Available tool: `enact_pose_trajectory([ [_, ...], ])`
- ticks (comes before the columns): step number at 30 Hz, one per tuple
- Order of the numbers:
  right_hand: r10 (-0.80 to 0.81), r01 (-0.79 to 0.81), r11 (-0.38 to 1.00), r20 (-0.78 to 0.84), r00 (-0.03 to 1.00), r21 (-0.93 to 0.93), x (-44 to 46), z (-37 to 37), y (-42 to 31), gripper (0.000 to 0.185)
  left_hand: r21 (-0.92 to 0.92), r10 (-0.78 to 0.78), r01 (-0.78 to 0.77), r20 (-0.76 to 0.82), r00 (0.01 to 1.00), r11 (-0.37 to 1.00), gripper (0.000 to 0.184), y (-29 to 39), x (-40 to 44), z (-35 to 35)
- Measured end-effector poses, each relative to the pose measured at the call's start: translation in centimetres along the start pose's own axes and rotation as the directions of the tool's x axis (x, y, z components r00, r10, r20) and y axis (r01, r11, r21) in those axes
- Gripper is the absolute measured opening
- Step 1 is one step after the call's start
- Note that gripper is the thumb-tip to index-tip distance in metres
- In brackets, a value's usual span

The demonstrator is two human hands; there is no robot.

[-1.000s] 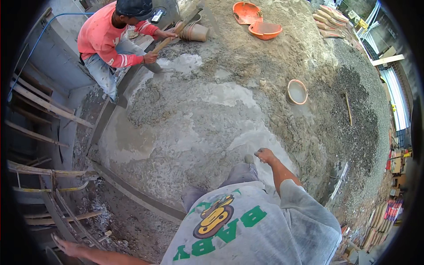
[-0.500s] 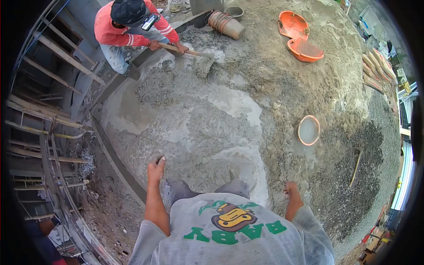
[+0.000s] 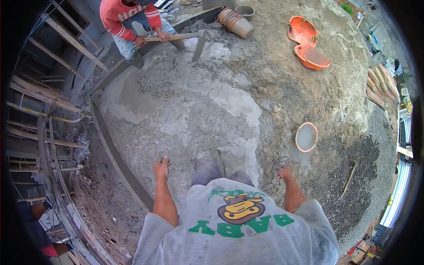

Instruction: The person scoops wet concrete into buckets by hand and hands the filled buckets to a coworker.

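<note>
My left hand is held out over wet grey cement mix, its thumb and fingers partly apart and nothing seen in it. My right hand hangs over the mix's right side, below a round bucket of cloudy water; its fingers look loosely spread and empty. Between the hands my legs stand in the mix, the feet mostly hidden. At the top left a co-worker in a red top grips a wooden-handled hoe with both hands, its blade at the mix's upper edge.
A low board edge borders the mix on the left, with wooden poles beyond. Orange basins and stacked buckets lie at the top. Right are gravel, a wooden-handled tool and sacks. Another person is lower left.
My left hand has come in from the far lower left to the front. My right hand has moved away from my leg, outward to the right. The co-worker's hoe has swung, and the view has turned.
</note>
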State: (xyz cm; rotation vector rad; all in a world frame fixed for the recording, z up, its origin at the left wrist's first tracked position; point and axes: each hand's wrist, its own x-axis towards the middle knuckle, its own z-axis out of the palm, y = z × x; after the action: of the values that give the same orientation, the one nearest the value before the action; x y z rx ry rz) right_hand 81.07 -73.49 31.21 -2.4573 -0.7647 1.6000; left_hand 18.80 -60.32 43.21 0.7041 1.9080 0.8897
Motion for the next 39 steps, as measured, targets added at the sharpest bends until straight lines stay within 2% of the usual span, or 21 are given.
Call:
enact_pose_trajectory([
  [1, 0.021, -0.02, 0.999, 0.024, 0.999, -0.03, -0.5, 0.0, -1.0, 0.025, -0.05, -0.063, 0.062, -0.022, 0.998, 0.997, 0.031, -1.7, 0.7, -0.2],
  [3, 0.143, -0.147, 0.979, 0.037, 0.989, 0.142, -8.4, -0.1, -8.8, 0.025, -0.136, -0.247, 0.242, -0.023, 0.969, 0.961, 0.029, -4.2, 0.6, -0.4],
  [4, 0.142, -0.143, 0.986, 0.018, 0.99, 0.09, -7.5, -0.7, -9.5, 0.025, -0.18, -0.329, 0.321, -0.02, 0.944, 0.93, 0.027, -5.2, 1.0, -0.6],
  [8, 0.101, -0.108, 0.99, -0.082, 0.992, -0.09, -3.5, -4.3, -13.4, 0.023, -0.003, -0.494, 0.494, 0.009, 0.869, 0.869, 0.037, -8.5, 2.2, -1.7],
  [9, -0.027, 0.007, 0.988, -0.125, 0.992, -0.153, 1.4, -5.7, -11.6, 0.023, -0.016, -0.513, 0.514, 0.013, 0.858, 0.858, 0.037, -9.1, 2.5, -2.2],
  [11, -0.178, 0.148, 0.975, -0.188, 0.966, -0.163, 4.3, -6.0, -15.8, 0.023, -0.072, -0.515, 0.513, -0.004, 0.857, 0.855, 0.035, -8.7, 3.5, -3.1],
  [12, -0.185, 0.166, 0.981, -0.22, 0.958, -0.103, 1.7, -5.3, -21.4, 0.023, -0.103, -0.503, 0.498, -0.022, 0.864, 0.861, 0.033, -8.0, 3.9, -3.8],
  [14, -0.607, 0.451, 0.71, -0.147, 0.781, -0.541, 8.7, -4.0, -22.9, 0.027, -0.133, -0.467, 0.458, -0.043, 0.883, 0.879, 0.034, -6.3, 4.8, -4.9],
  [16, -0.458, 0.435, 0.889, -0.213, 0.863, -0.145, 3.3, -0.9, -30.9, 0.031, -0.131, -0.438, 0.429, -0.051, 0.898, 0.894, 0.038, -5.4, 5.5, -5.9],
  [18, -0.556, 0.531, 0.826, -0.117, 0.823, -0.191, -3.7, 0.2, -36.6, 0.038, -0.145, -0.449, 0.435, -0.078, 0.89, 0.888, 0.04, -5.0, 6.8, -6.3],
  [21, -0.607, 0.609, 0.793, -0.085, 0.79, -0.005, -5.8, 0.0, -36.5, 0.039, -0.142, -0.45, 0.439, -0.057, 0.891, 0.887, 0.042, -5.3, 7.3, -4.7],
  [24, -0.438, 0.415, 0.896, -0.16, 0.884, -0.159, -5.4, -3.2, -31.2, 0.039, -0.225, -0.426, 0.403, -0.068, 0.902, 0.887, 0.035, -6.7, 9.4, -1.2],
  [25, -0.402, 0.352, 0.903, -0.197, 0.894, -0.246, -4.7, -4.7, -28.6, 0.039, -0.167, -0.436, 0.427, -0.02, 0.9, 0.889, 0.035, -6.0, 9.3, 0.0],
  [26, -0.449, 0.378, 0.87, -0.193, 0.872, -0.316, -2.0, -6.3, -24.1, 0.037, -0.115, -0.449, 0.449, 0.026, 0.893, 0.886, 0.035, -4.1, 8.9, 1.5],
  [29, -0.317, 0.235, 0.913, -0.215, 0.924, -0.334, 5.6, -9.2, -10.9, 0.023, -0.073, -0.434, 0.442, 0.102, 0.895, 0.894, 0.035, -1.8, 7.6, 3.5],
  [30, -0.102, 0.076, 0.99, -0.243, 0.965, -0.116, 2.4, -9.1, -13.3, 0.021, -0.089, -0.395, 0.406, 0.118, 0.911, 0.91, 0.035, -0.9, 8.0, 4.0],
  [31, 0.111, -0.089, 0.99, -0.222, 0.969, 0.106, -2.5, -8.2, -18.0, 0.02, -0.125, -0.37, 0.381, 0.099, 0.924, 0.916, 0.036, 0.1, 8.0, 4.1],
  [34, 0.29, -0.29, 0.957, -0.055, 0.955, 0.015, -0.7, -8.5, -21.5, 0.018, -0.216, -0.344, 0.343, 0.035, 0.938, 0.914, 0.039, 0.6, 7.3, 2.9],
  [36, 0.117, -0.08, 0.897, 0.06, 0.991, -0.435, 6.2, -8.6, -23.3, 0.02, -0.248, -0.398, 0.376, -0.041, 0.917, 0.893, 0.041, -0.7, 7.2, 1.6],
  [38, -0.257, 0.213, 0.91, -0.081, 0.963, -0.354, 13.8, -8.1, -25.3, 0.029, -0.248, -0.484, 0.445, -0.126, 0.866, 0.86, 0.043, -3.0, 6.0, 0.2],
  [39, -0.342, 0.285, 0.875, -0.08, 0.936, -0.392, 9.4, -8.0, -32.4, 0.037, -0.251, -0.525, 0.48, -0.161, 0.836, 0.841, 0.043, -4.5, 5.7, -0.1],
])
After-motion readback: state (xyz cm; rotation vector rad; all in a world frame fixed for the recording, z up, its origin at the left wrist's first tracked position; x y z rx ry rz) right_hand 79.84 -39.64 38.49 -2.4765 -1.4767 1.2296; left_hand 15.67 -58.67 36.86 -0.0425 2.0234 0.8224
